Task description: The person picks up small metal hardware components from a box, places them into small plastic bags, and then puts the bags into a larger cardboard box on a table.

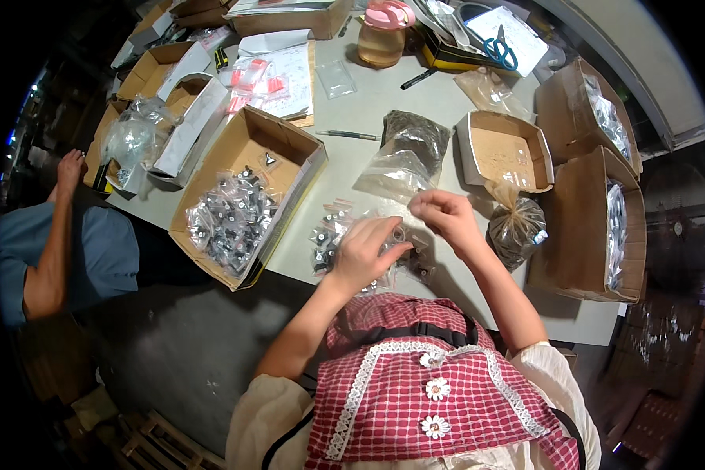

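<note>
My left hand (366, 251) is over a loose pile of small clear bags holding black and metal parts (328, 239) at the table's front edge. Between its thumb and fingertips shows what looks like a small clear plastic bag (399, 233). Just right of it my right hand (448, 218) is raised, fingers curled together in a pinch; what they hold, if anything, is hidden. Beyond the hands lies a large clear bag of dark small parts (417, 139), its mouth toward me. To the left, a cardboard box (290, 168) contains many filled small bags (233, 219).
On the right stand a shallow box (478, 168), a knotted bag of dark parts (515, 231) and tall cartons (576, 227). A pen (348, 135), papers (294, 78), a pink-lidded jug (382, 41) and scissors (500, 52) lie farther back. Another person (70, 251) is at the left.
</note>
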Tool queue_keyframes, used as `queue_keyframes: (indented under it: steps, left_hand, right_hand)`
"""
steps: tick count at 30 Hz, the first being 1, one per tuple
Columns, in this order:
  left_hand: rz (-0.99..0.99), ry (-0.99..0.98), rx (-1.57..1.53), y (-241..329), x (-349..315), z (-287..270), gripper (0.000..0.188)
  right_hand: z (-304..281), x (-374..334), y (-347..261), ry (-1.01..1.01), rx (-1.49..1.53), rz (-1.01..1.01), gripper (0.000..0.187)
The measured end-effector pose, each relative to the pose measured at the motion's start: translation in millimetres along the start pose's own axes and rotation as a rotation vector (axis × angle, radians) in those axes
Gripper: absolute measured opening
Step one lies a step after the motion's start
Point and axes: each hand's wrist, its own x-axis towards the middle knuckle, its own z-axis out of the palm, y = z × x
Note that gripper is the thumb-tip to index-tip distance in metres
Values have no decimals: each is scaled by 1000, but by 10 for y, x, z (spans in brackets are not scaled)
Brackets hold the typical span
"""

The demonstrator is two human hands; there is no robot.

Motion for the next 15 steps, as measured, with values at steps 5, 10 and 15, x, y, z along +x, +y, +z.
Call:
queue_keyframes:
  steps: [5, 10, 15]
  left_hand:
    - [98, -35, -29, 79, 142, 22, 46]
    - [109, -18, -79, 208, 234, 88, 46]
    - [93, -31, -47, 261, 266, 106, 46]
  right_hand:
    - [51, -409, -293, -77, 167, 130, 17]
    - [-34, -529, -218, 35, 150, 31, 18]
    - [51, -708, -294, 150, -402, -252, 20]
